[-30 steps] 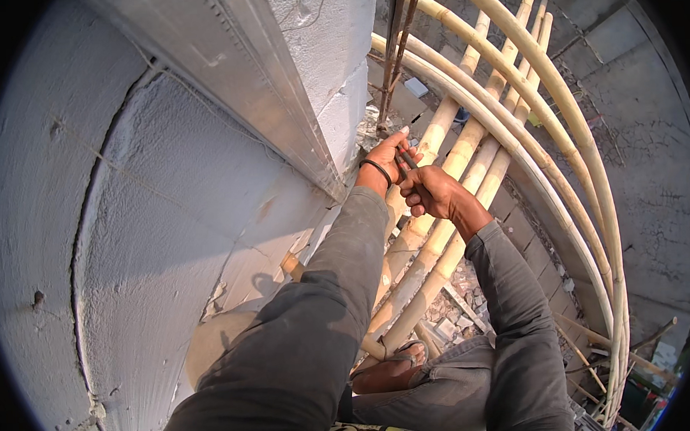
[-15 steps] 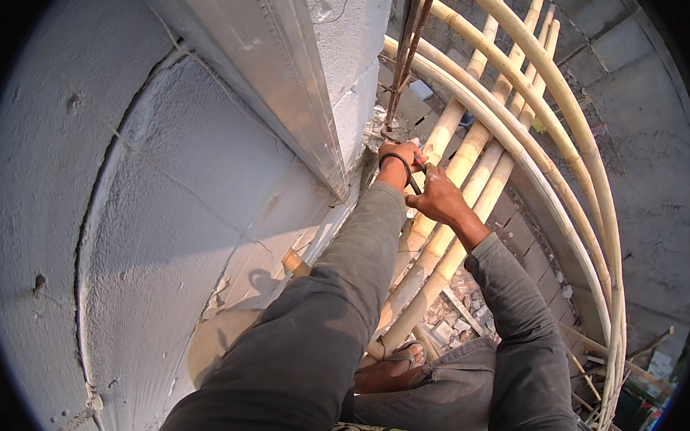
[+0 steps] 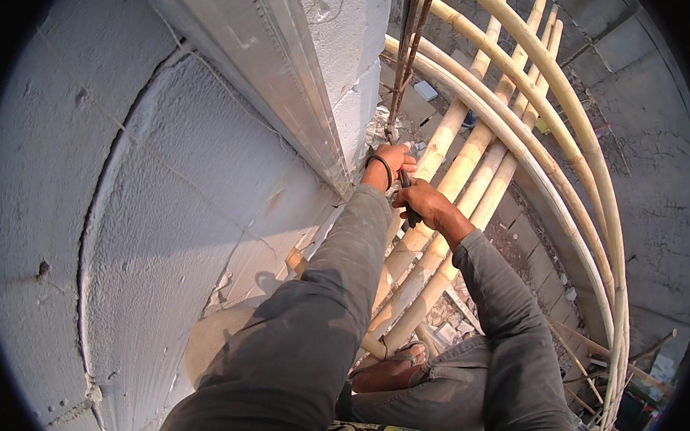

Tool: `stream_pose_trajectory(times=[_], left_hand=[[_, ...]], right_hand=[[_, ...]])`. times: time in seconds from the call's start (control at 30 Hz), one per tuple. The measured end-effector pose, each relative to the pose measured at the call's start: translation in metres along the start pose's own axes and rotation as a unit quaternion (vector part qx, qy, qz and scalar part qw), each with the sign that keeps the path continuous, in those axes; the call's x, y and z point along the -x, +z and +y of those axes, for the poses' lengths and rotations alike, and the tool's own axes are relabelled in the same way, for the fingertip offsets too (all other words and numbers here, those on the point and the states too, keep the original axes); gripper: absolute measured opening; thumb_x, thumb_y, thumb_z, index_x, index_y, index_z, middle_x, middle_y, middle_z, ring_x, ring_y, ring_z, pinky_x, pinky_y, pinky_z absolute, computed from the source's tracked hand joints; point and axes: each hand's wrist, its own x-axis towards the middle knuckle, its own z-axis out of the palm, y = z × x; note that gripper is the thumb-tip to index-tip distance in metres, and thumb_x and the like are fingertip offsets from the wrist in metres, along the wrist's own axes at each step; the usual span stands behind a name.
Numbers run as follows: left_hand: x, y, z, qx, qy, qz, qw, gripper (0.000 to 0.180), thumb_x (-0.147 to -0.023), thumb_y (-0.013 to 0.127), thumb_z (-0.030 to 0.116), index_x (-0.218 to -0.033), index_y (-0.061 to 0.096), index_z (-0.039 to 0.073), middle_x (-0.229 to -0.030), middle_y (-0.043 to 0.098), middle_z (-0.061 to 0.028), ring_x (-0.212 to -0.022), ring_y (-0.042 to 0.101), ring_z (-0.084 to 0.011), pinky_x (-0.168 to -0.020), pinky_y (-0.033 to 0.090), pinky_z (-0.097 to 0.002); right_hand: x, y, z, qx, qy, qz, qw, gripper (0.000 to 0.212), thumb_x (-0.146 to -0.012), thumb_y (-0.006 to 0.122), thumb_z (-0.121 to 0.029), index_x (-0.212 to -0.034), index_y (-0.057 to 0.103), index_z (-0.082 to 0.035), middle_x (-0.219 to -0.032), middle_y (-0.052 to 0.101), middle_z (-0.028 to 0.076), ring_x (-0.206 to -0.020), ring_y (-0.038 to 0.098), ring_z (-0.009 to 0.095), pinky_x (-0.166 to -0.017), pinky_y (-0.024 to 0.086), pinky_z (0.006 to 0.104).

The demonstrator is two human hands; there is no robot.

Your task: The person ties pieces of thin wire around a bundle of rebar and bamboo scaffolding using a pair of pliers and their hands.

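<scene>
My left hand (image 3: 394,161), with a dark band round its wrist, is closed beside the lower end of the rusty steel bars (image 3: 404,72). Its fingers curl inward, and what they grip is hidden. Just below and to the right, my right hand (image 3: 430,202) is wrapped round a dark-handled hand tool (image 3: 413,215) that looks like pliers. The tool's upper part points toward my left hand; its jaws cannot be made out. Both hands are in front of the bamboo poles.
A grey block wall (image 3: 163,162) fills the left side, with a long metal channel (image 3: 275,71) against it. Bamboo poles (image 3: 467,158) cross under curved bamboo rails (image 3: 548,138) on the right. My sandalled foot (image 3: 403,361) is below, near rubble (image 3: 449,333).
My two hands have shifted slightly left, and my right hand has drawn a little away from the left. More of the dark tool handle now shows below the right fingers.
</scene>
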Motion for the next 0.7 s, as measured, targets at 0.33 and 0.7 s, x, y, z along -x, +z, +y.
stream_pose_trajectory(times=[0.33,0.7], left_hand=[[-0.005,0.008,-0.003,-0.096,0.038,0.031,0.994,0.033,-0.094,0.053,0.025,-0.110,0.055,-0.004,-0.097,0.068,-0.0139,-0.076,0.067,-0.0225,-0.059,0.050,-0.0378],[0.010,0.007,0.005,-0.045,0.061,0.044,0.996,0.039,-0.089,0.063,0.033,-0.097,0.056,-0.005,-0.082,0.062,-0.0150,-0.064,0.063,-0.0232,-0.056,0.052,-0.0356]], right_hand=[[-0.022,0.007,0.032,0.112,-0.192,0.095,0.970,0.015,-0.083,0.055,-0.006,-0.097,0.053,-0.001,-0.082,0.054,0.006,-0.069,0.048,0.015,-0.066,0.042,0.0298],[0.006,-0.012,-0.033,-0.011,0.011,-0.010,1.000,0.011,-0.088,0.055,-0.009,-0.092,0.053,0.002,-0.078,0.057,0.010,-0.061,0.058,0.019,-0.056,0.055,0.0358]])
